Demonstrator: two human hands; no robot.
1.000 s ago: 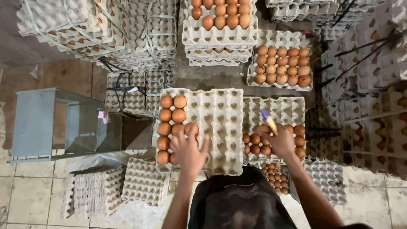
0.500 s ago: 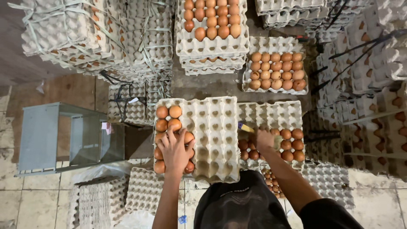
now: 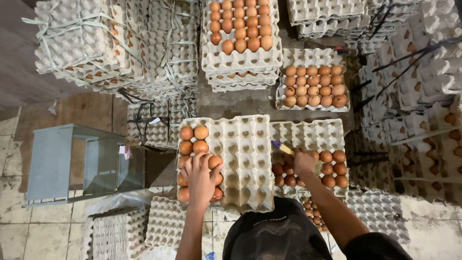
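two hands (image 3: 201, 174), one brush (image 3: 282, 148)

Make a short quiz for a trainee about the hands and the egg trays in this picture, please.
1. True or false: the left hand rests on brown eggs in the near tray.
2. What does the right hand hold?
A. a knife
B. a yellow and purple stick
C. a cup
3. Which side of the near tray has eggs?

Key: 1 true; 2 B; 3 the left side.
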